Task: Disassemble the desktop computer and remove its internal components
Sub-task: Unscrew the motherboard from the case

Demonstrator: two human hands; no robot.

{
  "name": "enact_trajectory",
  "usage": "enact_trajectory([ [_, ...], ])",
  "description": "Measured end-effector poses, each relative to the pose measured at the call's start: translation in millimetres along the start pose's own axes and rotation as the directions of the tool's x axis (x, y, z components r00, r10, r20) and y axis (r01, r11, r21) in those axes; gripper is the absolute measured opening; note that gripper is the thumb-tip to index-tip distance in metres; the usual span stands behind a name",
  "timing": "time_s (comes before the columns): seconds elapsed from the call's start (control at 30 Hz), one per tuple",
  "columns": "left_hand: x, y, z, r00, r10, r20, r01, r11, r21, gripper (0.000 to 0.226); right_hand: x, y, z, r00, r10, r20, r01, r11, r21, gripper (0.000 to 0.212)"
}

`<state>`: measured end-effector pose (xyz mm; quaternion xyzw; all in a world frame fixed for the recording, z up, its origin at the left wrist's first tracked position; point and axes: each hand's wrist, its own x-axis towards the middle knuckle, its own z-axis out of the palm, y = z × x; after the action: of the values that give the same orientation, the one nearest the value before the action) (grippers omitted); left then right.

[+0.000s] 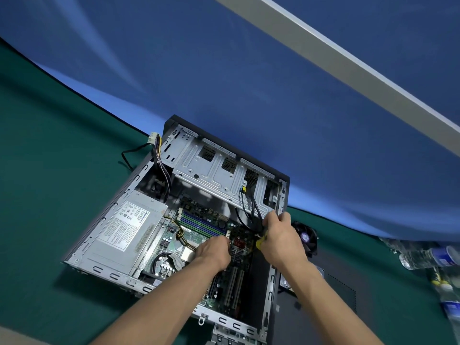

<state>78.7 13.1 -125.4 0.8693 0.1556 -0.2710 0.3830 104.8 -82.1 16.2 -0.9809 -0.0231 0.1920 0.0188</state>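
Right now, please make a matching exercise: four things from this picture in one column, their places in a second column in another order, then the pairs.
Things:
1. power supply
2. drive cage
3. fan
4. water bottle

Places:
A. on the green table, far right
B. outside the case, beside the right hand
C. far side of the case
D. left part of the case

Pairs: 1-D, 2-C, 3-B, 4-A

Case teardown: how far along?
Done: the side panel is off the case, the drive cage looks empty, and a fan lies outside on the mat. In hand: the right hand grips black cables near the case edge, and the left hand is on the motherboard. Left: the power supply and motherboard are still inside.
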Motion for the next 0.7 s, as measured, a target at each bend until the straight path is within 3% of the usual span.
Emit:
enact_trajectory([
  [0.13,-2,0,-2,1.0,0.004,0.003,-0.004,1.0,0.001,0.034,0,1,1,1.0,-0.01,-0.026,0.01,1.0,-0.024,0.019],
  [0.23,-2,1,-2,1.0,0.004,-0.001,-0.004,1.0,0.006,0.033,2,3,-3,1.0,-0.02,0.007,0.02,1.0,0.002,0.031],
  [0.37,-4,1,-2,1.0,0.003,-0.004,-0.003,1.0,0.01,0.032,0,4,-5,0.999,-0.045,0.007,0.045,0.999,-0.003,0.013],
  [0.47,-5,2,-3,1.0,0.006,-0.011,-0.005,1.0,0.03,0.031,1,4,-6,0.988,-0.145,0.052,0.146,0.989,-0.027,0.019],
  [0.6,-6,2,-4,1.0,0.009,-0.006,-0.009,1.0,0.025,0.033,4,2,-9,0.99,-0.131,0.045,0.131,0.991,-0.006,0.006],
  [0.7,-9,2,-6,0.999,0.033,-0.012,-0.032,0.998,0.051,0.035,5,0,-8,0.988,-0.143,0.063,0.145,0.989,-0.039,0.018],
])
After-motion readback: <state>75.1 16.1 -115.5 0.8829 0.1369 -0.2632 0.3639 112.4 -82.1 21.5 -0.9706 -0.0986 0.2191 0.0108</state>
